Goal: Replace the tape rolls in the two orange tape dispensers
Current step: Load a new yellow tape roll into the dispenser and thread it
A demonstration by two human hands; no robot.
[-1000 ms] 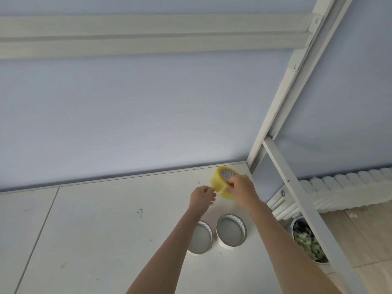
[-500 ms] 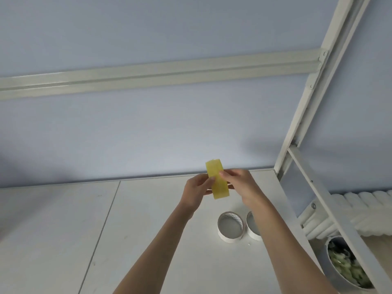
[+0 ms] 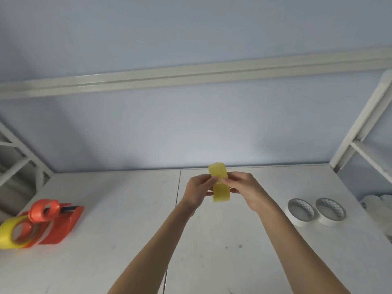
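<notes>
Swung left since a moment ago, the view now takes in the orange tape dispensers [image 3: 51,221], while left hand [image 3: 198,193] and right hand [image 3: 247,190] both pinch the yellow tape roll [image 3: 219,183] edge-on above the white table [image 3: 127,240]

Soft, even, dim daylight; faint shadows fall on the wall [image 3: 191,128]; wide-angle bending curves the rail [image 3: 191,76] above it; slight motion blur.
</notes>
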